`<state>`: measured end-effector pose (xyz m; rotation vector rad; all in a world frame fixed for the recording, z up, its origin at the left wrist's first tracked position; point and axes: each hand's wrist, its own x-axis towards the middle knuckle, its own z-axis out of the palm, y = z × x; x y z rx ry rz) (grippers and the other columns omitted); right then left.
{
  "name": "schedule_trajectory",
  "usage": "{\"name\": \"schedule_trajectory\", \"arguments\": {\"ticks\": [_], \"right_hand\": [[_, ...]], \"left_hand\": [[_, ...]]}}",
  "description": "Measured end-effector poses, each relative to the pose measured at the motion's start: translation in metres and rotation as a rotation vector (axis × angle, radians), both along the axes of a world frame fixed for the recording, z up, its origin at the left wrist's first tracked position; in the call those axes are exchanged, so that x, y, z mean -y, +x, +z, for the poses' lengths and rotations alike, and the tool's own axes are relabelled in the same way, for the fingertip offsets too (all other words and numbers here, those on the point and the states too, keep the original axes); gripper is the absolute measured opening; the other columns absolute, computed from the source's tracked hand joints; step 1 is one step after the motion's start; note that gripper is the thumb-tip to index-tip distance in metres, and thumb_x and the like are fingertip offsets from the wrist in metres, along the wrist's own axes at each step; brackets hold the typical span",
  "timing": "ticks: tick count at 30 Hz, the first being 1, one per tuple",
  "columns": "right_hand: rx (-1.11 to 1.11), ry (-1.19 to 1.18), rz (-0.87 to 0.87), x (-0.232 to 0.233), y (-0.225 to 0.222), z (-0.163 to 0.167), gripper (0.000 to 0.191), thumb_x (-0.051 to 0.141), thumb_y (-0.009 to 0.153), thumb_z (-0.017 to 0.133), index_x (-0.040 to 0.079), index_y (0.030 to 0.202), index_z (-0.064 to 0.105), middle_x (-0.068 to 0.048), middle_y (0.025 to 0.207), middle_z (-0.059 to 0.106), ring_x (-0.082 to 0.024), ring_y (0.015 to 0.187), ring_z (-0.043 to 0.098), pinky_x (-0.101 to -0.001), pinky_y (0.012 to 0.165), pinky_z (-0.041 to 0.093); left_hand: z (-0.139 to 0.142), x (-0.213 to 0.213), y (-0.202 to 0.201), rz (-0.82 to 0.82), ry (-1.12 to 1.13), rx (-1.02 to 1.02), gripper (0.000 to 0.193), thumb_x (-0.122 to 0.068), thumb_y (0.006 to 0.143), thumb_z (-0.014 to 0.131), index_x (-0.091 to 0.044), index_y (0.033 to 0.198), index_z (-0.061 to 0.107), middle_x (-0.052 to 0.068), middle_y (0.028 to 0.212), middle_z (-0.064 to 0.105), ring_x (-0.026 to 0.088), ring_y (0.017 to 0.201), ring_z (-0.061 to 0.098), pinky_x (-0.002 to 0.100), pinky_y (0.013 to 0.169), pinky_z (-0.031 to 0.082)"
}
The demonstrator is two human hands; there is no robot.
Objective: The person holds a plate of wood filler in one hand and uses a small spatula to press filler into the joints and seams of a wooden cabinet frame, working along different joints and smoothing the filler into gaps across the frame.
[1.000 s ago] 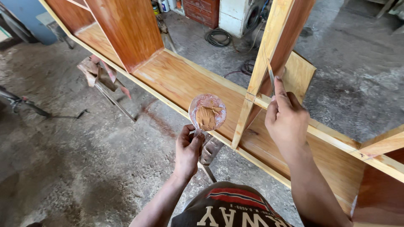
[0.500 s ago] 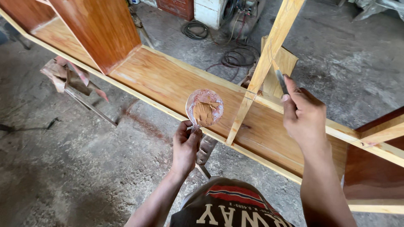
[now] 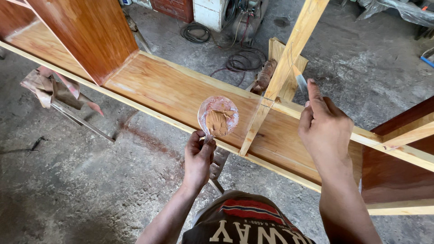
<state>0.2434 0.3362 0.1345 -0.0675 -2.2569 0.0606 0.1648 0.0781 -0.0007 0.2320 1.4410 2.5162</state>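
**Inspector:** Start with the largest item.

**Assistant:** A long wooden cabinet frame (image 3: pixel 181 92) lies on its side across the concrete floor (image 3: pixel 81 190). Its broad panel is varnished orange-brown, with a pale edge strip along the near side. A darker upright divider (image 3: pixel 86 36) stands on it at upper left, and a pale slanted rail (image 3: pixel 285 68) crosses it near the centre.

**Inspector:** What is around it?

**Assistant:** Crumpled rags (image 3: pixel 54 88) hang over a metal stand at left. Coiled cables (image 3: pixel 226 56) lie on the floor beyond the frame, near a white machine (image 3: pixel 212 13).

**Inspector:** The hands?

**Assistant:** The left hand (image 3: pixel 198 158) is closed around the lower edge of a round lid (image 3: pixel 218 116), pinched between thumb and fingers and held up just in front of the frame's near edge. The lid faces the camera and carries a smear of tan-brown filler paste (image 3: pixel 220 122).

**Inspector:** And the right?

**Assistant:** The right hand (image 3: pixel 324 131) is curled around a small putty knife (image 3: pixel 301 83), forefinger stretched along it. The blade tip sits against the slanted rail, just above where that rail meets the panel. Whether any paste is on the blade cannot be told.

**Inspector:** Distance between them?

**Assistant:** The hands are apart, with the rail between them.
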Motion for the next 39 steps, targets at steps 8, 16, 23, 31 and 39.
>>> {"name": "schedule_trajectory", "arguments": {"ticks": [8, 16, 23, 31, 39], "right_hand": [[0.124, 0.186, -0.217, 0.018, 0.0, -0.001, 0.054, 0.003, 0.087, 0.07, 0.0, 0.141, 0.068, -0.011, 0.08, 0.067, -0.021, 0.055, 0.062, -0.0357, 0.051, 0.053], [0.172, -0.681, 0.137, -0.011, -0.019, -0.001, 0.035, -0.002, 0.106, 0.062, 0.006, 0.138, 0.071, -0.008, 0.091, 0.075, -0.015, 0.051, 0.058, -0.0337, 0.041, 0.047], [0.013, -0.449, 0.381, -0.018, -0.013, -0.011, 0.044, -0.009, 0.1, 0.062, 0.002, 0.143, 0.064, -0.011, 0.098, 0.072, -0.014, 0.081, 0.068, -0.0277, 0.069, 0.055], [-0.171, -0.111, 0.206, -0.026, -0.013, 0.018, 0.042, -0.011, 0.103, 0.066, 0.006, 0.14, 0.071, -0.015, 0.109, 0.07, -0.022, 0.087, 0.069, -0.0336, 0.074, 0.055], [0.037, -0.128, 0.33, 0.011, 0.013, -0.012, 0.033, -0.008, 0.1, 0.065, 0.007, 0.129, 0.071, -0.013, 0.116, 0.066, -0.022, 0.089, 0.07, -0.0322, 0.073, 0.057]], "left_hand": [[-0.01, 0.012, -0.009, -0.003, 0.025, 0.021, 0.015, -0.005, 0.099, 0.058, -0.002, 0.113, 0.057, -0.002, 0.072, 0.054, 0.003, 0.052, 0.037, 0.022, 0.044, 0.027], [-0.015, 0.019, -0.009, -0.006, -0.018, 0.0, 0.015, -0.003, 0.098, 0.058, -0.001, 0.113, 0.057, -0.003, 0.071, 0.053, 0.002, 0.053, 0.038, 0.022, 0.044, 0.028], [-0.002, 0.01, 0.0, -0.01, 0.057, 0.005, 0.016, -0.004, 0.097, 0.058, -0.003, 0.113, 0.056, -0.003, 0.069, 0.052, 0.002, 0.05, 0.035, 0.021, 0.042, 0.024], [-0.003, 0.004, 0.009, -0.004, -0.049, 0.024, 0.014, -0.005, 0.098, 0.058, -0.002, 0.111, 0.057, -0.001, 0.072, 0.057, 0.004, 0.05, 0.039, 0.022, 0.043, 0.028], [0.003, -0.002, 0.017, -0.011, -0.1, -0.161, 0.018, 0.001, 0.096, 0.057, -0.002, 0.114, 0.058, -0.004, 0.074, 0.053, 0.003, 0.061, 0.043, 0.022, 0.052, 0.034]]}}
